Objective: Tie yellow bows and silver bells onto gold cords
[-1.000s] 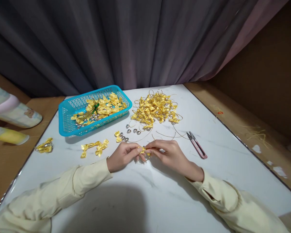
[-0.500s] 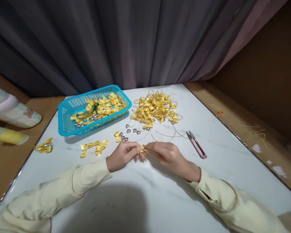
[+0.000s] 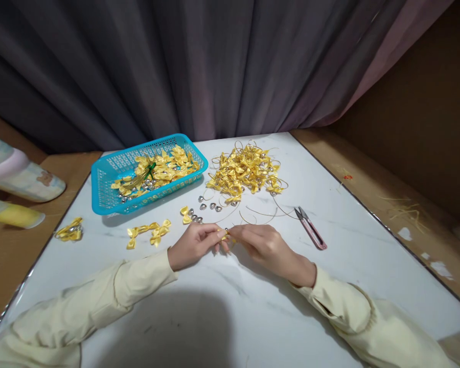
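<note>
Between my hands, low over the white table, is a small yellow satin bow (image 3: 224, 235), mostly covered by fingers. My left hand (image 3: 199, 244) pinches it between thumb and fingers. From the other side, my right hand (image 3: 266, 248) has its fingertips closed at the bow's right end; a thin gold cord seems to be there, though details are hidden. Just beyond my left hand lie another yellow bow (image 3: 185, 215) and silver bells or beads (image 3: 194, 217). Loose gold cords (image 3: 258, 213) curve on the table behind my right hand.
A blue basket (image 3: 99, 191) of bows and silver pieces stands back left. Beside it is a heap of corded yellow bows (image 3: 245, 174). Thread snips (image 3: 310, 228) lie to the right. Several bows (image 3: 148, 232) rest at left, near a tumbler (image 3: 26, 174) beyond the edge.
Both hands stay in nearly the same place. Only the right fingertips shift slightly at the bow. Everything else on the table keeps its position.
</note>
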A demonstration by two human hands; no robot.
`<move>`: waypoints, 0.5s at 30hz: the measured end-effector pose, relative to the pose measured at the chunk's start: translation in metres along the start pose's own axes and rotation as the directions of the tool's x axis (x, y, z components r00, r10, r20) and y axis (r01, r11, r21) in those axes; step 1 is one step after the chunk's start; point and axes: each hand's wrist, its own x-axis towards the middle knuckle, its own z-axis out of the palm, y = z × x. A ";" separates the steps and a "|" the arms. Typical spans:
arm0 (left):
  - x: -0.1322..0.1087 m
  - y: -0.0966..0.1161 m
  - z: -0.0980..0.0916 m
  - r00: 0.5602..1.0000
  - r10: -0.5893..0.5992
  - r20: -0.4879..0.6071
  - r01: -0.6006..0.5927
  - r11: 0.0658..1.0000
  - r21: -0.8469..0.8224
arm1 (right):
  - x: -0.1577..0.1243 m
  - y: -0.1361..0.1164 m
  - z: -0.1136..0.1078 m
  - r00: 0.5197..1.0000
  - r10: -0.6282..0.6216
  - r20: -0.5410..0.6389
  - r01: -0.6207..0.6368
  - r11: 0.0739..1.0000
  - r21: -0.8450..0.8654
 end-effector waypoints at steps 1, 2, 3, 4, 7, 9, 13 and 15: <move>0.000 0.001 0.000 1.000 0.001 -0.001 -0.001 1.000 0.002 | 0.000 0.000 0.000 1.000 -0.003 0.005 0.003 1.000 -0.003; 0.000 0.002 0.000 1.000 0.002 -0.003 -0.002 1.000 0.004 | 0.000 0.000 0.000 1.000 -0.008 0.010 0.008 1.000 -0.007; 0.000 0.002 0.000 1.000 0.002 -0.004 -0.002 1.000 0.006 | 0.000 0.000 0.000 1.000 -0.013 0.015 0.014 1.000 -0.011; 0.000 0.003 0.001 1.000 0.000 -0.003 0.000 1.000 0.009 | 0.000 0.000 -0.001 1.000 -0.014 0.022 0.015 1.000 -0.013; 0.000 0.003 0.001 1.000 -0.005 -0.005 0.005 1.000 0.012 | 0.001 0.000 -0.002 0.999 0.014 0.042 -0.015 1.000 0.013; 0.000 0.003 0.002 1.000 -0.004 -0.013 0.004 1.000 0.008 | 0.003 0.001 -0.005 0.997 0.067 0.043 -0.070 0.995 0.068; 0.000 0.003 0.002 1.000 -0.010 -0.028 0.011 1.000 0.015 | 0.012 0.000 -0.011 0.962 0.253 0.100 -0.268 0.942 0.199; -0.001 0.003 0.002 0.999 -0.012 -0.031 0.012 1.000 0.018 | 0.015 -0.001 -0.014 0.928 0.339 0.153 -0.369 0.896 0.249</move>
